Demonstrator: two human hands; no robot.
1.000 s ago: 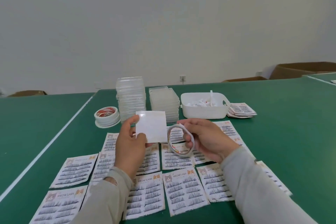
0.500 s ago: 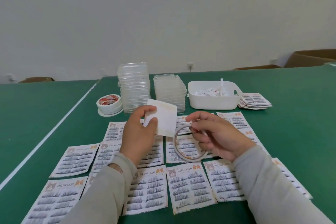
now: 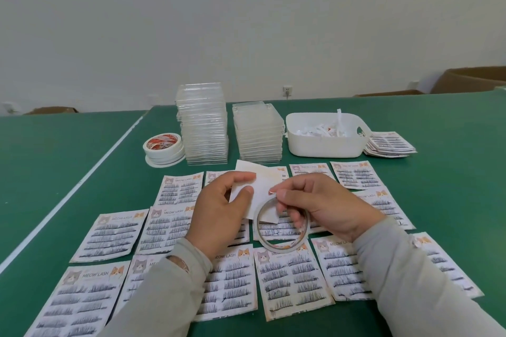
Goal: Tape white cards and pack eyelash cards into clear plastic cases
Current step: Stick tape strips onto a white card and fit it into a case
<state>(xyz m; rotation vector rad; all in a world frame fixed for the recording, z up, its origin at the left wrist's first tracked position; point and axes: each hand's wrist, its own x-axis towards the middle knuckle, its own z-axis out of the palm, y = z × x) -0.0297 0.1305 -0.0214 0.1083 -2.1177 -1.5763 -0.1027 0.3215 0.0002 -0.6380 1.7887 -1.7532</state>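
Note:
My left hand (image 3: 219, 216) pinches a plain white card (image 3: 261, 189) by its left side, just above the table. My right hand (image 3: 323, 205) holds a thin ring of tape (image 3: 282, 243) with fingers through it, thumb and forefinger pinching the tape's loose end against the card's right edge. Several eyelash cards (image 3: 290, 279) printed "MEOW LASH" lie in rows on the green table (image 3: 54, 172) beneath both hands. Two stacks of clear plastic cases (image 3: 202, 128) stand behind them.
A stack of tape rolls (image 3: 163, 148) sits left of the cases. A white bin (image 3: 325, 142) of paper scraps stands at the right, with a small pile of eyelash cards (image 3: 388, 145) beside it. Cardboard boxes (image 3: 465, 81) lie beyond the table's far right.
Both hands lowered toward the table and came together. The white card tilted flatter, and my right hand brought the tape's end onto its right edge.

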